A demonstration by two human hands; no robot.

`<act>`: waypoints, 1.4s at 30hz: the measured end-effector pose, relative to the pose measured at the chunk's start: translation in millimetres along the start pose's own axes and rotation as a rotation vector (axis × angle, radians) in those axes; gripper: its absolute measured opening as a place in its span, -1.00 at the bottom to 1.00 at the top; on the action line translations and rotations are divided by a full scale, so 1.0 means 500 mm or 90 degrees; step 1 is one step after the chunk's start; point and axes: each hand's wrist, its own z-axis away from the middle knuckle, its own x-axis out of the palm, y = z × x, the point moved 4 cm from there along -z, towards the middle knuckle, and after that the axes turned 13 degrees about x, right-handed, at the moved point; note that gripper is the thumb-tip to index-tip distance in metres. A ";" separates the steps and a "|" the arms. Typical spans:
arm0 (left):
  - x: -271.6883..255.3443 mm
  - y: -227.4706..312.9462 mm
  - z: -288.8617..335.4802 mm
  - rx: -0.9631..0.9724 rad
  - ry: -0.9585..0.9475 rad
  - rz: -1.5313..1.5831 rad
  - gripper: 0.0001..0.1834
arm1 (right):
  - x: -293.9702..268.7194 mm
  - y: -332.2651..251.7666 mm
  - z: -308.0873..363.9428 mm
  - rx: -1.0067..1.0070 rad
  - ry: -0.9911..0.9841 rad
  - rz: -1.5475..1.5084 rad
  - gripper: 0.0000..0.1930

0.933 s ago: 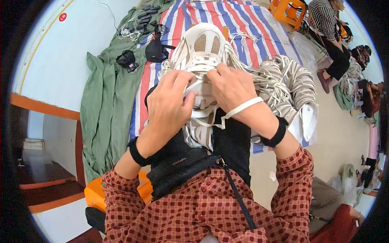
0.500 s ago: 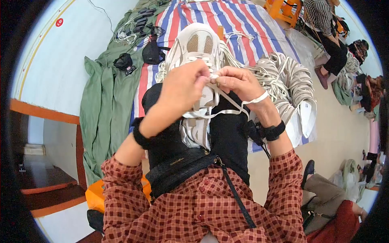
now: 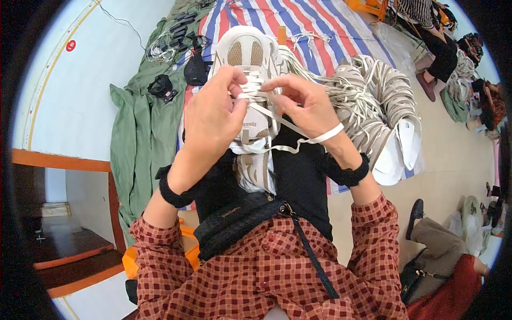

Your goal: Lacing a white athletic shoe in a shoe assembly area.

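A white and beige sneaker point(image 3: 254, 114) rests over my lap, toe pointing away, with white lacing across its tongue. My left hand point(image 3: 213, 109) is at the left edge of the lacing, its fingers bent and thumb apart from the index finger. On the other side, my right hand point(image 3: 305, 104) reaches its index finger toward the lace rows, thumb spread away. A loose white shoelace point(image 3: 288, 148) trails from the sneaker and passes across my right wrist. Nearer to me on my lap lies another beige and white shoe part point(image 3: 255, 173), partly covered.
Stacked beige shoe uppers point(image 3: 392, 101) with bundled laces lie right on a striped sheet point(image 3: 320, 50). Green cloth point(image 3: 138, 144) and black straps point(image 3: 161, 87) are at left. A black bag point(image 3: 234, 218) crosses my waist. Other people sit at right, one in brown trousers point(image 3: 440, 234).
My fingers have parted from their pinch over the lacing, and my hands have moved apart. The sneaker appears slightly farther left in view.
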 end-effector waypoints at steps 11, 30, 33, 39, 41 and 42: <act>-0.012 -0.009 0.052 0.167 0.102 -0.140 -0.74 | 0.028 0.003 -0.034 0.055 -0.025 -0.080 -0.86; -0.045 -0.046 0.087 0.135 -0.101 0.087 -0.91 | 0.053 -0.049 -0.088 0.070 -0.133 0.432 -0.74; -0.081 -0.103 0.102 -0.144 -0.257 0.443 -0.95 | 0.074 -0.037 -0.084 0.053 -0.046 0.562 -0.72; -0.121 -0.152 0.148 -0.355 -0.216 0.711 -0.86 | 0.000 0.004 -0.040 0.021 0.221 0.123 -0.82; -0.084 -0.156 0.180 -0.377 -0.375 0.574 -0.83 | -0.005 0.018 -0.014 0.060 0.151 0.069 -0.79; -0.071 -0.158 0.184 -0.368 -0.365 0.576 -0.80 | -0.001 0.024 0.002 0.095 0.130 0.097 -0.76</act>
